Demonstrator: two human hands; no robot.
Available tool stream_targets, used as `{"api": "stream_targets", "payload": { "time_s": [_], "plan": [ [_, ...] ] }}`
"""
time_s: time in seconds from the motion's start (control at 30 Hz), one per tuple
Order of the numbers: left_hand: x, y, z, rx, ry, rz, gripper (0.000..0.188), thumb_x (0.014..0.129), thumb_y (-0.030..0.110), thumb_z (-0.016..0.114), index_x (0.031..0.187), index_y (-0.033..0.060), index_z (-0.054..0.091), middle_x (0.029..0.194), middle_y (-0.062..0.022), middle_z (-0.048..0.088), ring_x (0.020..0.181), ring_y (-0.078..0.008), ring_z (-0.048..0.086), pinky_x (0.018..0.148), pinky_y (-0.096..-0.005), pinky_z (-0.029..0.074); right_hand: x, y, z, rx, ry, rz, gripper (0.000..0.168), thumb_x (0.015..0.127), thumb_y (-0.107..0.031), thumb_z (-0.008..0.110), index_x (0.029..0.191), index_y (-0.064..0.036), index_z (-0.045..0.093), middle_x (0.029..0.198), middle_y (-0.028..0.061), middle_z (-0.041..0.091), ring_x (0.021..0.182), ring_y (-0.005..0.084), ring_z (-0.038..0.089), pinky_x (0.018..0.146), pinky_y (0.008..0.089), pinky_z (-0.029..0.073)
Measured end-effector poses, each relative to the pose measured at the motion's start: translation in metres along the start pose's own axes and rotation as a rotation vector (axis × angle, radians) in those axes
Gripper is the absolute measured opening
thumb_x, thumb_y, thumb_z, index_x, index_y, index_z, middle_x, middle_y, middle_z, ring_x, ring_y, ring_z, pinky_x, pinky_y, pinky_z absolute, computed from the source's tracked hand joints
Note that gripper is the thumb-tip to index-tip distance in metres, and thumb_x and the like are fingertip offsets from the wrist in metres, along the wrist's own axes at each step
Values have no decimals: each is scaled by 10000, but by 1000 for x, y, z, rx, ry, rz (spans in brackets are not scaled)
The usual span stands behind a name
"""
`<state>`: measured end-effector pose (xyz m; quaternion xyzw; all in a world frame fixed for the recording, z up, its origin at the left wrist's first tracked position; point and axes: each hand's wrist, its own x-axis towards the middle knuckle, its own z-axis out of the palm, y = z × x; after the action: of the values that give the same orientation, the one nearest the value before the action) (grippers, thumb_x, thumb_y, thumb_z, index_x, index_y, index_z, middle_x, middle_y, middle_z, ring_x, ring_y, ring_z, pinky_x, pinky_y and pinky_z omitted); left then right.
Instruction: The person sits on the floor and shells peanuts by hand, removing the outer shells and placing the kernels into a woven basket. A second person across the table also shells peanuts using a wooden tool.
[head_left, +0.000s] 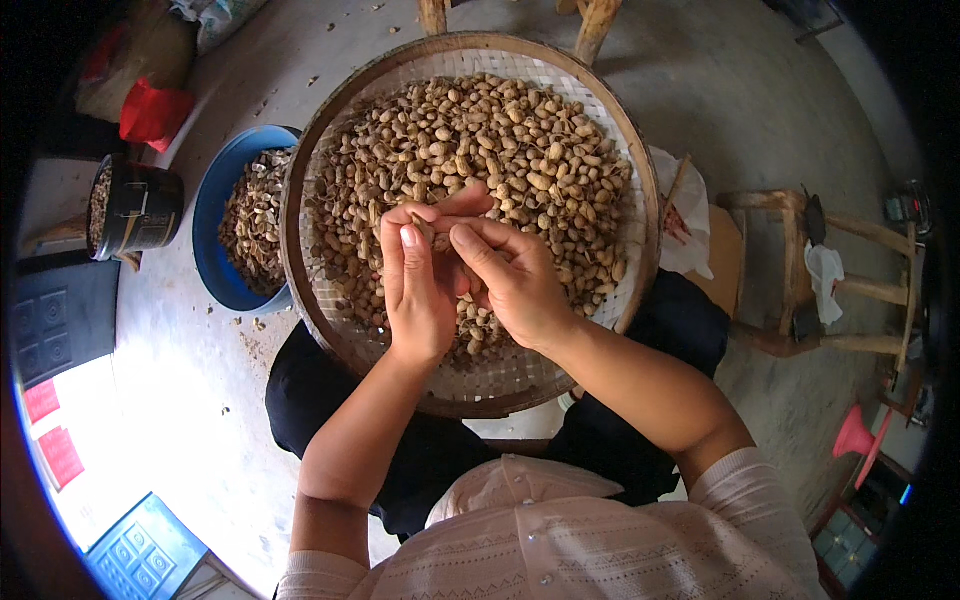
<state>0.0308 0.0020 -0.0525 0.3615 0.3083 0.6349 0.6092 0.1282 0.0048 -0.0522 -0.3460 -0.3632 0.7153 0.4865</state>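
A round woven bamboo tray (645, 232) with a wooden rim lies across the knees, heaped with unshelled peanuts (517, 135). Above the heap my left hand (416, 277) and my right hand (510, 274) meet, fingertips together. Between the left thumb and forefinger is a peanut (422, 227), partly hidden by the fingers. The right thumb and forefinger pinch at a small thing just beside it, perhaps part of the same peanut; which part cannot be told. The left palm is largely hidden.
Left of the tray stands a blue plastic tub (217, 281) holding peanut shells. Further left are a black bucket (150, 210) and a red bag (155, 114). At right, white plastic (694, 217) lies on cardboard (721, 262) by a wooden chair (787, 270). Wooden legs (598, 30) stand beyond the tray.
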Motion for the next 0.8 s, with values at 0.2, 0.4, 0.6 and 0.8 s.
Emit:
{"api": "stream_targets", "payload": {
  "time_s": [0.2,0.4,0.6,0.8],
  "plan": [
    [-1,5,-9,125,95,49,138,938,162,297,960,71,398,1173,-144,438,1029,-205,484,839,-330,408,4,-5,0,92,58,123,260,894,-241,461,1004,-41,586,729,20,590,531,22,507,371,140,332],
    [8,10,-28,205,166,250,143,933,144,326,962,49,428,923,-99,516,893,-174,507,798,-332,416,13,-3,-9,-198,201,-96,192,877,-182,491,939,-29,588,782,74,636,484,60,533,395,169,404],
    [12,22,-31,296,328,136,190,921,159,394,1004,35,512,939,-62,518,864,-139,503,756,-274,414,23,-16,-26,-759,62,-170,200,843,-170,551,901,13,603,724,91,637,573,141,607,412,230,387],
    [17,29,-22,961,-9,207,259,910,209,436,997,-5,554,896,-67,569,880,-151,520,807,-257,385,18,-18,-18,380,72,592,329,871,-373,429,876,-76,569,771,40,615,636,131,605,379,159,282]
  ]
}}
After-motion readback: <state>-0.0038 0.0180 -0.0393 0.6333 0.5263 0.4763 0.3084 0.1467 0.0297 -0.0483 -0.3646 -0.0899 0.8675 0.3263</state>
